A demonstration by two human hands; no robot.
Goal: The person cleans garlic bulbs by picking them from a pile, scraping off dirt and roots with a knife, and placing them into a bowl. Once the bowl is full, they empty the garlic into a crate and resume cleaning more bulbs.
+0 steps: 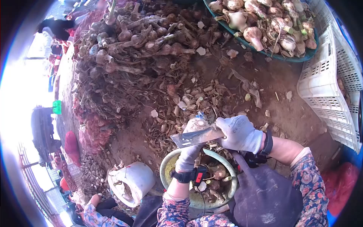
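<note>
Whitish, rounded garlic (196, 123) and a broad grey knife (196, 137) fill the curled hands (239, 132).

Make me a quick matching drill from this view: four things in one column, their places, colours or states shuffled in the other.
1. Knife
2. Basin
3. Tub
4. Crate

A. White, with holes in its walls
B. Teal, heaped with bulbs
C. Held in the right hand
D. Pale green rim, near the left wrist

Pairs: 1-C, 2-D, 3-B, 4-A
</note>
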